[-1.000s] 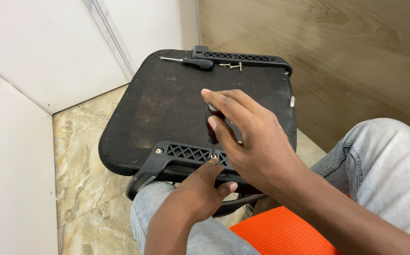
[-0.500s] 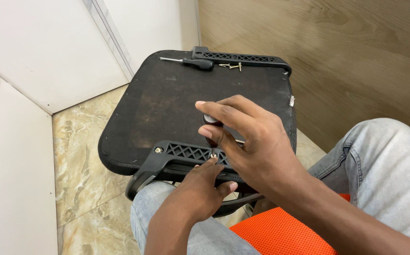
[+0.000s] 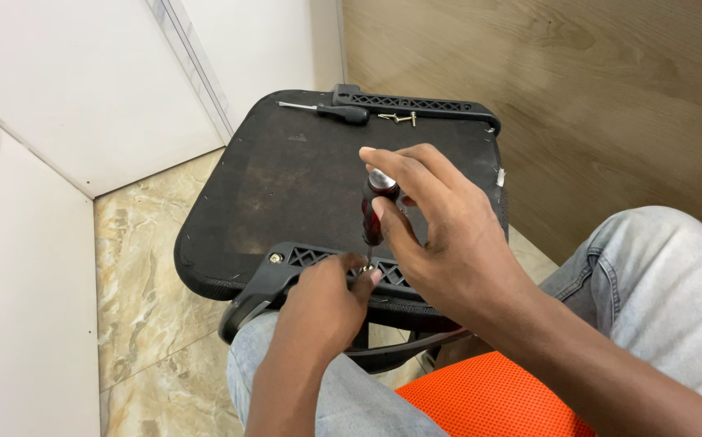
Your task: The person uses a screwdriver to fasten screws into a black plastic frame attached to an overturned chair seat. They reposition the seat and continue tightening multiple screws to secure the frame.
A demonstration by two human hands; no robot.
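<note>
A black chair seat panel point(image 3: 286, 186) lies upside down across my lap. My right hand point(image 3: 448, 235) grips a screwdriver with a dark red handle point(image 3: 374, 212), held upright, its tip down on the near black plastic bracket point(image 3: 302, 260). My left hand point(image 3: 323, 303) rests on that bracket, fingertips pinching a small screw point(image 3: 362, 268) at the screwdriver's tip. A brass-coloured screw head point(image 3: 274, 258) sits in the bracket's left end.
At the panel's far edge lie a black-handled screwdriver point(image 3: 331, 111), loose screws point(image 3: 397, 118) and a second black bracket point(image 3: 416, 105). Orange mesh point(image 3: 480, 400) shows under my arm. White walls stand left, a wood panel point(image 3: 610, 97) right, tiled floor point(image 3: 141, 267) below.
My right hand has lifted off the panel and turned the red-handled screwdriver upright, bringing its tip down to the bracket by my left fingertips. The left hand has stayed put.
</note>
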